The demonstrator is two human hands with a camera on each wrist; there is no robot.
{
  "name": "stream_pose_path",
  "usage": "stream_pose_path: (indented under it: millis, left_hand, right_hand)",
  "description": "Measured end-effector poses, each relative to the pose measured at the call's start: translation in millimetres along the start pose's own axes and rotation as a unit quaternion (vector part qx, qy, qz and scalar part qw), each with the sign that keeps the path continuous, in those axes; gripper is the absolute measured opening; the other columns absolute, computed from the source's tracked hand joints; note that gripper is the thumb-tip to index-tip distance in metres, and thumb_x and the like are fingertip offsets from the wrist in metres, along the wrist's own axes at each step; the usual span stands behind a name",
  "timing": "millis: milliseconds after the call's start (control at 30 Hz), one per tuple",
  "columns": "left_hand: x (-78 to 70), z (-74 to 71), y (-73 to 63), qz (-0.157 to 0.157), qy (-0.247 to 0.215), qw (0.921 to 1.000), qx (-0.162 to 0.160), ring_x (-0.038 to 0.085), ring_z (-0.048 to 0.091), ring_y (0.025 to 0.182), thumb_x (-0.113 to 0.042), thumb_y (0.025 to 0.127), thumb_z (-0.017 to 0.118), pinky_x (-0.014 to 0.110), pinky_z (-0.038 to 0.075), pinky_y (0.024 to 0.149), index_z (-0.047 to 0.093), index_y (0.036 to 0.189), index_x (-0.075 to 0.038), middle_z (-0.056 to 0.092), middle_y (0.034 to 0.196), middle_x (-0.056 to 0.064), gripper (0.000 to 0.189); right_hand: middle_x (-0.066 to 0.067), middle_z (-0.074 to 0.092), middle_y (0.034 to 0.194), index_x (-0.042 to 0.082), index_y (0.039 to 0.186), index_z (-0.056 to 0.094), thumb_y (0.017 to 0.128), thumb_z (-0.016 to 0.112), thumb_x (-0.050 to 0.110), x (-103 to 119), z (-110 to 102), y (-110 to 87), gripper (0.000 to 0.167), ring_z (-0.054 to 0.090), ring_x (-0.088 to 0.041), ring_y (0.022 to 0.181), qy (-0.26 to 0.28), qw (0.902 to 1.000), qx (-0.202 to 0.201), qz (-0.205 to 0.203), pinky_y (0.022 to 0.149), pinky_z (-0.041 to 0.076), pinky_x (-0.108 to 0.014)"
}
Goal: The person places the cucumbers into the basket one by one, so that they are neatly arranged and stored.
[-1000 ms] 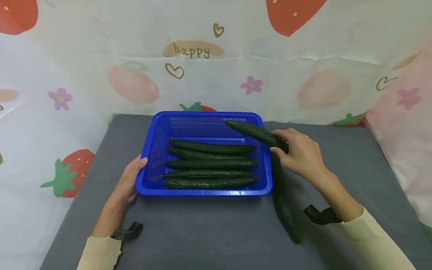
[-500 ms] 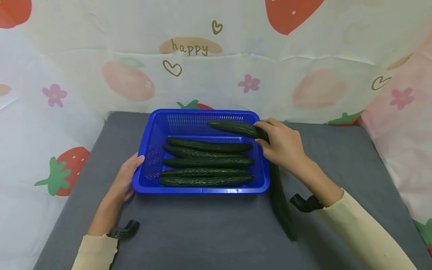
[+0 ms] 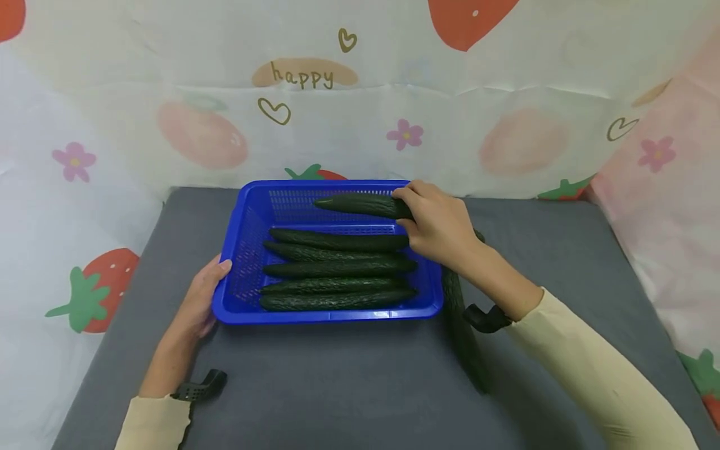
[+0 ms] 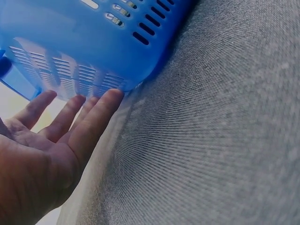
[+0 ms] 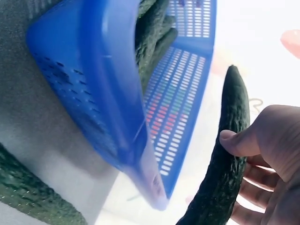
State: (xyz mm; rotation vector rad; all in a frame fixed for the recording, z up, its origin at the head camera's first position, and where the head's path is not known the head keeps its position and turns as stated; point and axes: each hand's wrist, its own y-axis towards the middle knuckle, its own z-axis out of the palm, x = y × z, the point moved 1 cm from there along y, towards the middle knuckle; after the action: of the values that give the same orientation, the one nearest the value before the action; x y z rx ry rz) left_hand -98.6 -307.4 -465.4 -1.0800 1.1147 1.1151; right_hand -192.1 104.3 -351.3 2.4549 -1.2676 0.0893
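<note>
My right hand [image 3: 441, 222] grips a dark green cucumber [image 3: 357, 204] near its right end. The cucumber is above the back part of a blue plastic basket [image 3: 329, 317], roughly level and pointing left. In the right wrist view, the thumb lies across the cucumber [image 5: 232, 110] with the fingers behind it. Several cucumbers [image 3: 340, 269] lie side by side in the basket. My left hand [image 3: 198, 297] holds the basket's left side, its thumb on the rim. In the left wrist view, the left fingertips [image 4: 112, 95] touch the slotted outer wall.
Another cucumber [image 3: 464, 337] lies on the grey tabletop [image 3: 337, 387], just right of the basket and partly hidden by the right forearm. Behind the table hangs a printed cloth [image 3: 337, 137] with fruit and flowers.
My right hand has carried its cucumber left, from the basket's right edge to over its back part, and the cucumber has turned more level. The left hand stays on the basket's left side.
</note>
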Motion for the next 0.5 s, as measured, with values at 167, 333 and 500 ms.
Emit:
stream_pose_path:
  millis: [167,333,500]
  left_hand:
    - [0.9,-2.6,-1.1,-0.007,0.006,0.9999,0.005,0.010,0.075,0.102,-0.030,0.114,0.039,0.028,0.064,0.083,0.037,0.155,-0.009,0.074,0.117,-0.007,0.045]
    - [0.4,-3.0,-1.4,-0.014,0.017,0.9998,0.002,0.011,0.074,0.106,-0.031,0.114,0.038,0.029,0.064,0.086,0.029,0.161,-0.002,0.073,0.121,-0.009,0.056]
    - [-1.5,-3.4,-0.5,-0.019,0.032,0.9993,0.003,0.010,0.074,0.108,-0.034,0.114,0.039,0.029,0.064,0.086,0.021,0.165,0.002,0.071,0.123,-0.009,0.064]
  right_hand:
    - [-0.012,0.069,0.129,0.008,0.137,0.066,0.099,0.075,0.019,9,3,11.3,0.040,0.068,-0.032,0.114,-0.011,0.9997,0.016,-0.015,0.078,0.062,-0.045]
    - [-0.013,0.069,0.126,0.006,0.136,0.066,0.099,0.075,0.017,14,7,19.1,0.039,0.068,-0.032,0.113,-0.019,0.9990,0.014,-0.037,0.087,0.060,-0.046]
    - [-0.015,0.069,0.124,0.004,0.135,0.067,0.098,0.076,0.014,17,11,27.0,0.039,0.066,-0.033,0.114,-0.026,0.9981,0.016,-0.053,0.099,0.055,-0.050]
